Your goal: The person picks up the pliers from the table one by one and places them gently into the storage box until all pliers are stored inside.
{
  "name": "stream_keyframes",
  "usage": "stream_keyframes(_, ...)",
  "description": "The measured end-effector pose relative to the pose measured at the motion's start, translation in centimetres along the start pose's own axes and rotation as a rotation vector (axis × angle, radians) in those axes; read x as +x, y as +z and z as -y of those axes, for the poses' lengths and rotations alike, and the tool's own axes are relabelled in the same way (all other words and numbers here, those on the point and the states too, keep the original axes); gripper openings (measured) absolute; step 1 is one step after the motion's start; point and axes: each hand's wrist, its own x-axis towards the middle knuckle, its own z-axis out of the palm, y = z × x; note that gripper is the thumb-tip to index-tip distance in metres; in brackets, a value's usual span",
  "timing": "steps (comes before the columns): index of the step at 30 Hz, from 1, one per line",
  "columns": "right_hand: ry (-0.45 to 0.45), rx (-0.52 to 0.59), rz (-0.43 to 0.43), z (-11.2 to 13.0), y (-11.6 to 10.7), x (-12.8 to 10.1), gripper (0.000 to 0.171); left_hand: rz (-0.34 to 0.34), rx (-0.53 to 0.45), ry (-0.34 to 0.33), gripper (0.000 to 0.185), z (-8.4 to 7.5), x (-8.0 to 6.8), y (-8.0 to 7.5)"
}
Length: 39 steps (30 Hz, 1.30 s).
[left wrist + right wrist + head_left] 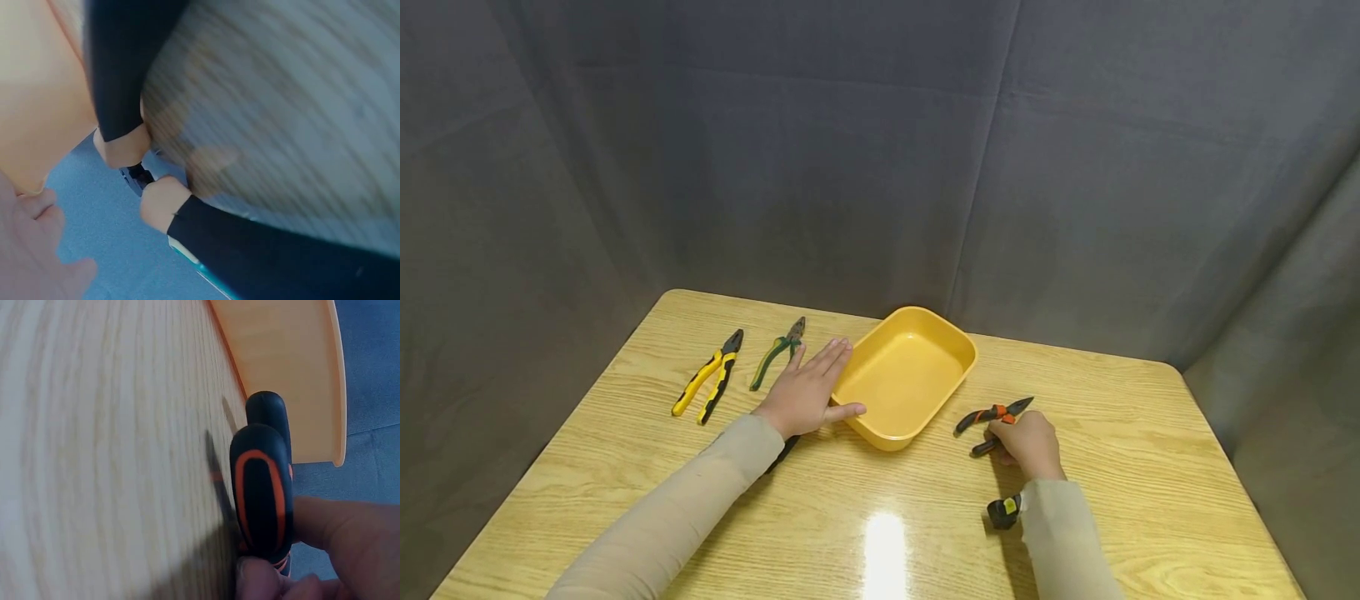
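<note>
We had the orange pliers (998, 412) on the right of the table (1120, 442), just beside the near right side of the tray (904, 375), the nose pointing right and far and the handles parted. Our right hand (1028, 440) gripped them, thumb and fingers bent about the handles; we could not tell whether they were clear of the table. Our left hand (805, 396) lay at the tray's left side, fingers straight and spread, the thumb reaching over the rim, gripping nothing that we could see.

We judged the orange pliers small but dense, rigid in each half yet free to swing at the pivot, with the weight toward the metal nose. The sleeves on the handles looked grippy and hard to damage. The best hold seemed to be around both handles just behind the pivot, so that neither leg would swing loose. The tray looked like light, slick plastic, apt to slide if bumped, and best held at its rim.

Farther left lay the green pliers (793, 337) and, beyond them, the yellow pliers (727, 357), both with their handles toward the near side.
</note>
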Motion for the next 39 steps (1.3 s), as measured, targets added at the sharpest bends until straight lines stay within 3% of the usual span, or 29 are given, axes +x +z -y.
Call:
stream_keyframes(11, 0.007, -0.013, -0.01, 0.1, -0.1, -0.3, 0.025, -0.002, -0.014, 0.013, 0.1, -0.2, -0.1, -0.3)
stream_keyframes(25, 0.012, 0.145, 0.006, -0.2, -0.4, -0.9, 0.032, 0.001, -0.031, 0.005, 0.1, -0.1, -0.1, -0.2)
stream_keyframes(29, 0.015, 0.241, 0.026, -0.4, -0.4, -1.1, 0.027, -0.006, -0.029, 0.01, 0.101, -0.1, -0.1, -0.1)
stream_keyframes(34, 0.072, 0.464, 0.091, -0.6, -0.3, -1.2, 0.026, 0.001, -0.028, 0.007, 0.101, -0.1, -0.1, -0.1)
stream_keyframes(39, 0.127, 0.579, 0.107, -0.8, -0.4, -1.2, 0.027, 0.001, -0.032, 0.007, 0.1, -0.1, -0.1, 0.0)
